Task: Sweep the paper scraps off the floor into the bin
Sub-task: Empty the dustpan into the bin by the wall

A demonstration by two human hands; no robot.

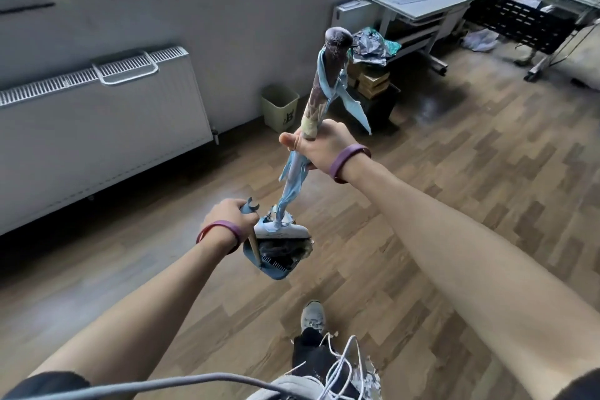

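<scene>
Standing on wood-plank floor (454, 172), both arms stretched out in front of me.

My right hand (319, 148) is closed around the broom handle (324, 88) partway up, thumb pointing left. Handle is wrapped in torn light-blue plastic; its dark rounded top stands above my hand, leaning slightly right. A purple band (349, 161) sits on that wrist.

My left hand (229, 214) is closed around the top of the dustpan handle (255, 245), a thin wooden stick with a blue clip at its upper end. Another purple band on this wrist.

Broom head (282, 230), white on top with dark bristles, is pushed into the blue dustpan (274, 269). Pan has a row of comb teeth along its near edge. Something pale and crumpled shows at the pan's right side, beside the bristles; could be paper scraps, too blurred to be sure. No loose scraps that I can make out on the floor around me.

The bin (281, 109), pale yellow-green and open-topped, stands against the wall ahead, well apart from the dustpan. White radiator (97, 127) to its left under the window. Stacked boxes (373, 81) topped with crumpled plastic just right of the bin. Grey table (422, 0) further right.

My shoe (312, 317) is below the pan.
</scene>
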